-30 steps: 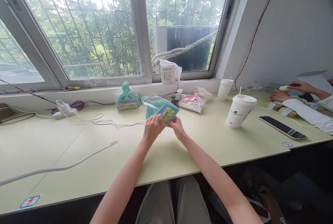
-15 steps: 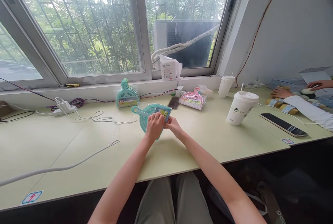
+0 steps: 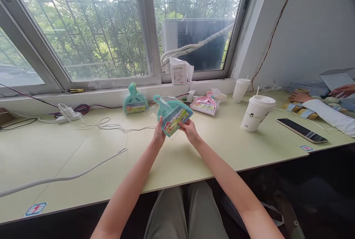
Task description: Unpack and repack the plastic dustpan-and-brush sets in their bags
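Observation:
Between my hands, tilted above the table, is a turquoise mini dustpan and brush set (image 3: 174, 115) in clear wrap with a printed label. My left hand (image 3: 159, 134) grips its lower left corner, and my right hand (image 3: 190, 130) holds the lower right edge, thumb on the label. Behind it, a stack of similar green dustpan sets (image 3: 135, 100) leans near the window sill. A few pink dustpan sets (image 3: 205, 105) in plastic lie to the right of the held one.
Two white cups with straws, a near one (image 3: 257, 113) and a far one (image 3: 240, 90), stand right of a tissue pack (image 3: 179, 71). A phone (image 3: 302, 130) lies near the edge. Cables and a power strip (image 3: 69, 117) run along the left. Another person's hands (image 3: 301, 96) work at far right.
The dustpan set has turned so its label and brush face me, with the handle now up. My left hand has shifted from its front to its lower left corner.

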Demonstrator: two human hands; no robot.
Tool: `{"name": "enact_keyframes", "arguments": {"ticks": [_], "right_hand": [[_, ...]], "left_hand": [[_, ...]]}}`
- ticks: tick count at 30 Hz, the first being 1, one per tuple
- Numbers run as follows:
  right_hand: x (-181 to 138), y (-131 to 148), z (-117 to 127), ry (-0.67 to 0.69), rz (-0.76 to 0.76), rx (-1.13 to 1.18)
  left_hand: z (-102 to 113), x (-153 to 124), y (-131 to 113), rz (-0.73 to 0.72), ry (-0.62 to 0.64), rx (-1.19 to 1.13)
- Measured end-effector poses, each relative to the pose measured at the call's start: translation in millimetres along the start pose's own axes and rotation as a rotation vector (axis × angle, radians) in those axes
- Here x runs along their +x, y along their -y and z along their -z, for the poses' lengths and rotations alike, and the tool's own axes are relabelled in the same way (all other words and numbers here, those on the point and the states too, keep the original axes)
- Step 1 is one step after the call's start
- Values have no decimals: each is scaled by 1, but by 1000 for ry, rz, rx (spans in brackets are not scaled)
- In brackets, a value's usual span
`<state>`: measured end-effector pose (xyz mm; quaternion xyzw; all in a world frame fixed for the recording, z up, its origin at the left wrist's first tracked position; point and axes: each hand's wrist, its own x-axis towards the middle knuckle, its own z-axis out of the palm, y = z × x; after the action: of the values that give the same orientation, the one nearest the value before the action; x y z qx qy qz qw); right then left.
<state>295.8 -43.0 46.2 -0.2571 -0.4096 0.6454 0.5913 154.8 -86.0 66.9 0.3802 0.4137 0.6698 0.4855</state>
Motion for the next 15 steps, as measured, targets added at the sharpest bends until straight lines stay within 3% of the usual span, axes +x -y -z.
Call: {"name": "enact_keyframes", "arguments": {"ticks": [2, 4, 7, 11, 15], "right_hand": [[1, 1, 1, -22, 16, 22], [2, 3, 2, -54, 34, 48], [5, 7, 5, -87, 57, 66], [5, 8, 7, -62, 21, 44], [5, 10, 8, -2, -23, 28]], "left_hand": [[-6, -4, 8, 175, 163, -121], [-10, -7, 13, 223, 250, -169], [-10, -7, 10, 152, 330, -145], [2, 0, -2, 8, 331, -59], [12, 5, -5, 66, 335, -45]]}}
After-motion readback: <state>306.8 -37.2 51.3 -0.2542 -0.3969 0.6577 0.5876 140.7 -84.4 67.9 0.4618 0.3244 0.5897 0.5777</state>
